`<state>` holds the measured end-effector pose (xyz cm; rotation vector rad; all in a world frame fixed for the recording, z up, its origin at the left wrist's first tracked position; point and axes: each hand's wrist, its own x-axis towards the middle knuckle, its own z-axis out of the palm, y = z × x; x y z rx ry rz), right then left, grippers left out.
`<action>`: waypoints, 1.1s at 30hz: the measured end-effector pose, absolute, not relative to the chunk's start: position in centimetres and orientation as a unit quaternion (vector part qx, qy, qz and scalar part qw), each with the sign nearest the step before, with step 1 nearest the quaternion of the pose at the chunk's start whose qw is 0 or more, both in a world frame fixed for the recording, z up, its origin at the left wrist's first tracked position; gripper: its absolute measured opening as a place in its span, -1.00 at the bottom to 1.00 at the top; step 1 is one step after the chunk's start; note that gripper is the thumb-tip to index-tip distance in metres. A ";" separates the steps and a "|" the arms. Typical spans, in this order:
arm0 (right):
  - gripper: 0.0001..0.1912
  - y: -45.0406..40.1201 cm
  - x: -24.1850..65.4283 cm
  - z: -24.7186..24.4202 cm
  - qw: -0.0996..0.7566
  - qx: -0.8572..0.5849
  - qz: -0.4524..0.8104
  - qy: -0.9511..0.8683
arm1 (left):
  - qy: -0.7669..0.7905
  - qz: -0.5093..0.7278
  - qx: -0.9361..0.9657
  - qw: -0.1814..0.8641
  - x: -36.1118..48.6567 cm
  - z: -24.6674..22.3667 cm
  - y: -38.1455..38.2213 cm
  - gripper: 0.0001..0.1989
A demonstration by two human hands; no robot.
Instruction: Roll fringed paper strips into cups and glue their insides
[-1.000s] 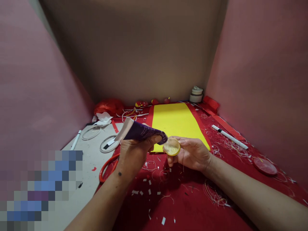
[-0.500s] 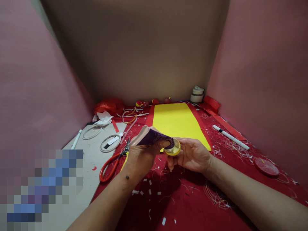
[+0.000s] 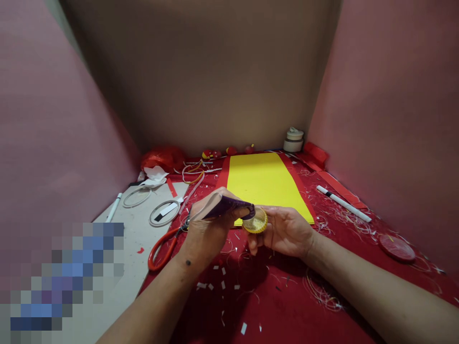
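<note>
My left hand (image 3: 210, 234) is wrapped round a dark purple tube (image 3: 224, 205) with a pale end, tilted down to the right. The tube's tip reaches the left rim of a small round yellow piece (image 3: 256, 221) with a ridged edge and a shiny, hollow inside. My right hand (image 3: 287, 231) holds that piece by its right side, fingers curled beneath it. Red-handled scissors (image 3: 163, 248) lie just left of my left wrist, their blades partly hidden behind the hand. Behind both hands lies a yellow ribbed sheet (image 3: 263, 184) on a red one.
Two clear rings (image 3: 164, 213) lie on a grey board (image 3: 134, 265) at the left. On the red cloth (image 3: 229, 310) are paper scraps and thread tangles. A white tube (image 3: 344, 204) and a round red lid (image 3: 397, 248) are at the right, a lidded pot (image 3: 293, 141) at the back.
My left hand and the tube have shifted slightly left, so the tip is nearer the rim. The yellow piece has moved slightly left and shows more of its inside.
</note>
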<state>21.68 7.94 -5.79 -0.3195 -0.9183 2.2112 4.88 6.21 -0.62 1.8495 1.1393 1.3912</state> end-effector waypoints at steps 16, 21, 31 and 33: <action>-0.70 8.1 21.7 -6.1 0.349 -0.123 0.853 -0.368 | 0.389 0.507 0.724 0.261 4.7 -0.5 6.1 -0.94; -0.69 8.1 21.7 -6.1 0.346 -0.124 0.847 -0.385 | 0.386 0.488 0.724 0.300 4.5 -1.4 6.3 -0.92; -0.70 8.2 21.7 -6.1 0.340 -0.122 0.850 -0.383 | 0.366 0.496 0.748 0.247 4.7 -0.4 6.1 -0.93; -0.70 8.2 21.7 -6.1 0.340 -0.123 0.849 -0.384 | 0.368 0.497 0.749 0.237 4.7 -0.3 6.0 -0.92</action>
